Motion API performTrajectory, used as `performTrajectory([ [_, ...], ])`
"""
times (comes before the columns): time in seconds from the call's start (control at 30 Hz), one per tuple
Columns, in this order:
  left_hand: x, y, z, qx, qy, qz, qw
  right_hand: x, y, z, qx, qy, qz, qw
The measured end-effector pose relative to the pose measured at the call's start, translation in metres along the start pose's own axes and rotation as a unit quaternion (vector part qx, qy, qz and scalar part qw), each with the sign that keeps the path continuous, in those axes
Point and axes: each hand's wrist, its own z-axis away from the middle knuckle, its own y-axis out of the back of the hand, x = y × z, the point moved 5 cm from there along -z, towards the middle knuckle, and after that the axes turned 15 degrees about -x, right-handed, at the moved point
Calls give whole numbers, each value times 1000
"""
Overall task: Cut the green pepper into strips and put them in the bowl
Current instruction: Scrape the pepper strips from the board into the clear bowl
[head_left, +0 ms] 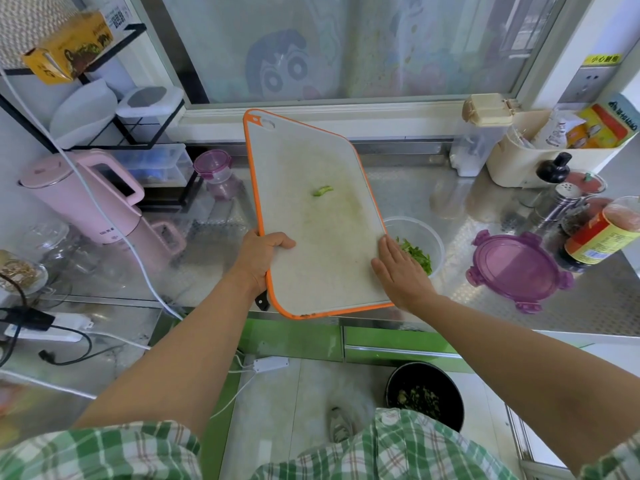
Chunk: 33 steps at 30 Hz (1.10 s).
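Past our green checked shirt [398,452], our left hand [263,258] grips the tilted orange-edged white plastic board [311,237]; our right hand [398,268] lies flat on it. The stuck green pepper bit [322,190] may miss the clear round bowl [434,237].

board [311,237]: tilted, right edge over the bowl [434,235]
pepper piece [322,190]: on the board
strips [418,255]: in the bowl
lid [517,271]: right of the bowl

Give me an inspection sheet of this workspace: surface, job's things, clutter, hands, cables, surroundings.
Surface: steel counter, crowded at both ends.
Job's things: board tilted, edge over bowl; strips in bowl; one pepper piece on board.
Clutter: purple lid right of bowl; pink kettle; bottles.
Hands: left hand grips board's edge; right hand flat on board.
Cables: white cable across counter; power strip at left.
Surroundings: frosted window; black bin on floor.
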Motion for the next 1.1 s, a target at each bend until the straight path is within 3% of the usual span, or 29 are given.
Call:
performTrajectory([
  [0.17,0,1,1,6,2,1,1000,15,8,-4,20,-106,-52,993],
  [0.47,3,4,2,10,9,4,1000,-100,55,-34,93,158,-23,983],
  [0.73,8,7,-1,-9,1,1,1000,-127,70,-55,155,190,-9,969],
  [0.9,5,13,-2,-7,0,-10,1000,-89,71,-54,204,105,-19,973],
  [1.1,1,15,-2,-1,2,-9,1000,-25,54,-38,131,-3,-5,991],
])
